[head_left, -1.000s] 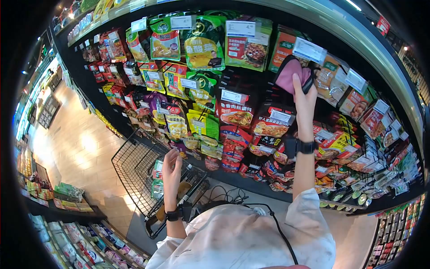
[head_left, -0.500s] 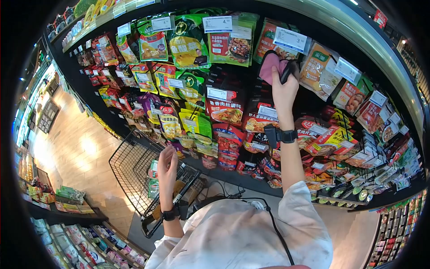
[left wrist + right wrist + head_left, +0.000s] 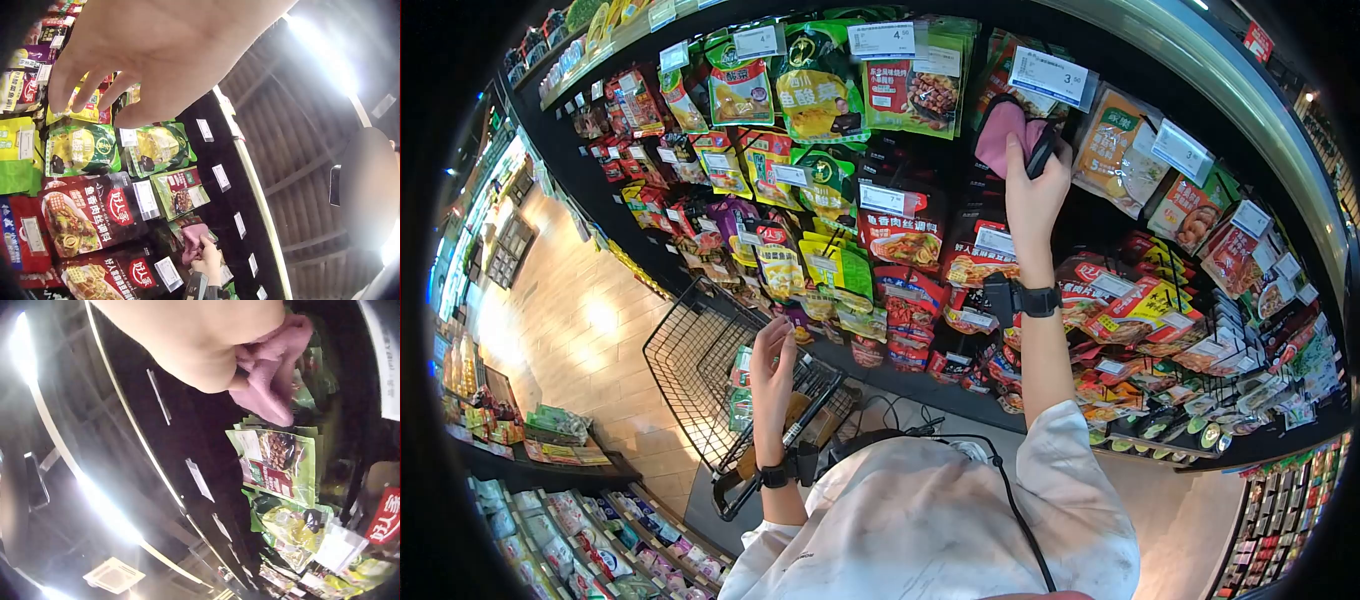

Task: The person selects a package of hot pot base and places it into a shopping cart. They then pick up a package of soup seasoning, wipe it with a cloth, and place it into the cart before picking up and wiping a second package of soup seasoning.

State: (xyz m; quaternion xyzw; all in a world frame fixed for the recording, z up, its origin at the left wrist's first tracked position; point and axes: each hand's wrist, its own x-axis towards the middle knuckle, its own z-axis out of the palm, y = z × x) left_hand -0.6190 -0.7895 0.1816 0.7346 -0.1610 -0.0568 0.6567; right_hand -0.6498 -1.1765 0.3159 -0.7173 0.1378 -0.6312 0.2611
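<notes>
My right hand [image 3: 1037, 205] grips a folded pink and black cloth [image 3: 1003, 138] against the upper row of hanging packets, just below a white price tag [image 3: 1050, 76]. In the right wrist view the pink cloth [image 3: 269, 381] bunches out from under the right hand [image 3: 206, 337], beside a green-edged packet [image 3: 278, 464]. My left hand [image 3: 771, 375] is raised over the cart side with relaxed fingers and holds nothing. The left wrist view shows the left hand [image 3: 150, 56] with fingers spread in front of the packets, not visibly touching them.
A black wire shopping cart [image 3: 700, 370] with a few green packets stands at the lower left, beside the shelf. Rows of seasoning packets [image 3: 900, 225] hang on hooks across the rack. Low bins of packaged goods [image 3: 570, 525] lie at the bottom left; tiled floor [image 3: 590, 340] runs behind the cart.
The right hand with the cloth has moved left along the upper row since a second ago, then stayed nearly in place. The left hand has shifted slightly left.
</notes>
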